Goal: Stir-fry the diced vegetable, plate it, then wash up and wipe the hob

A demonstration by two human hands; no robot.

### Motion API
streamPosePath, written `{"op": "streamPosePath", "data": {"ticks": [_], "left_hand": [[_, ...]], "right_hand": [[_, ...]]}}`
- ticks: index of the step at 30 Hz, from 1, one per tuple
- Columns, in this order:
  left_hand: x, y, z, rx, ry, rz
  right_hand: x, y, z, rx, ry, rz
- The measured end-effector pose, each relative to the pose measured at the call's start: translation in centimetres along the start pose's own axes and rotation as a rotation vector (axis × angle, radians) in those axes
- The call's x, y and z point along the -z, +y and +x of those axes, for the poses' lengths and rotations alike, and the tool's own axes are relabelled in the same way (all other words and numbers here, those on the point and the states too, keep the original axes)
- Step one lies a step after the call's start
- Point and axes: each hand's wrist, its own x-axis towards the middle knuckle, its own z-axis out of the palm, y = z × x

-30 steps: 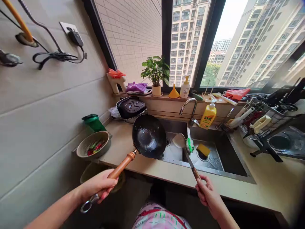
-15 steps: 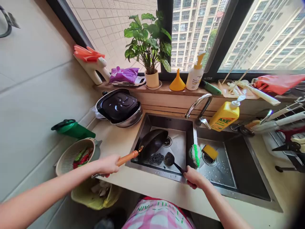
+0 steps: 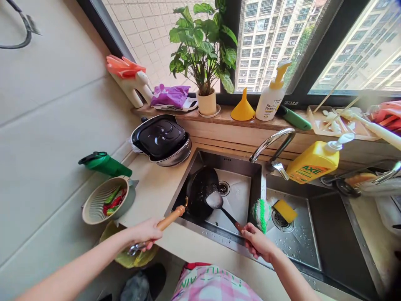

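My left hand (image 3: 147,234) is closed around the wooden handle (image 3: 172,217) of a black wok (image 3: 200,194). The wok rests low in the left basin of the steel sink (image 3: 255,167), its dark, wet inside turned partly toward me. In my right hand (image 3: 255,240) is a ladle (image 3: 214,200), gripped by the brown end of its dark handle. Its round grey head overlaps the wok's right edge in view; whether they touch I cannot tell. A green-and-white scrubber (image 3: 262,215) sits on the divider, and a yellow sponge (image 3: 285,210) lies in the right basin.
A chrome faucet (image 3: 272,144) and a yellow soap bottle (image 3: 315,163) stand behind the sink. Left are stacked black pans (image 3: 163,138), a colander (image 3: 94,205) with peppers, and a green bottle (image 3: 106,164). A potted plant (image 3: 206,102) is on the sill.
The wok has turned so more of its inside shows. My right hand has turned the ladle over and brought its head up to the wok. The dark scouring pad in the basin is now out of sight.
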Motion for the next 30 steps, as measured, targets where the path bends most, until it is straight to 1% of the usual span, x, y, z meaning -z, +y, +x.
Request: {"op": "streamPosePath", "data": {"ticks": [3, 5, 7, 8, 10, 14, 17, 20, 23, 25, 27, 30], "left_hand": [[-2.5, -0.6, 2.7, 0.041, -0.041, -0.226], [-4.4, -0.5, 4.6, 0.034, -0.057, -0.338], [-6.3, -0.2, 6.3, 0.02, -0.079, -0.437], [-7.2, 0.0, 7.0, 0.015, -0.086, -0.476], [-9.0, 0.3, 8.0, 0.005, -0.084, -0.529], [-12.6, -0.3, 9.0, 0.006, -0.122, -0.567], [-14.8, -0.9, 9.3, -0.074, -0.144, -0.541], [-16.5, -0.7, 9.5, -0.137, -0.134, -0.537], [-17.8, 0.3, 9.5, -0.085, -0.111, -0.556], [-18.5, 1.0, 9.5, -0.053, -0.073, -0.548], [-19.1, 1.5, 9.7, -0.052, -0.041, -0.535], [-19.4, 1.5, 10.0, -0.065, -0.032, -0.522]], "right_hand": [[0.7, -1.5, 0.5, 0.03, 0.151, -0.256], [2.0, -3.1, 0.3, 0.067, 0.25, -0.595], [3.9, -5.1, -0.3, 0.123, 0.355, -0.959], [5.1, -6.3, -0.7, 0.15, 0.405, -1.097], [7.6, -8.9, -1.6, 0.188, 0.491, -1.245], [12.6, -14.0, -2.4, 0.277, 0.618, -1.384], [15.8, -16.2, -1.7, 0.269, 0.655, -1.435], [18.2, -16.9, -0.2, 0.216, 0.599, -1.451], [19.7, -16.7, 1.3, 0.223, 0.537, -1.472], [20.5, -16.7, 2.0, 0.242, 0.518, -1.483], [21.0, -16.8, 2.4, 0.259, 0.498, -1.491], [21.6, -17.1, 2.7, 0.268, 0.464, -1.504]]}}
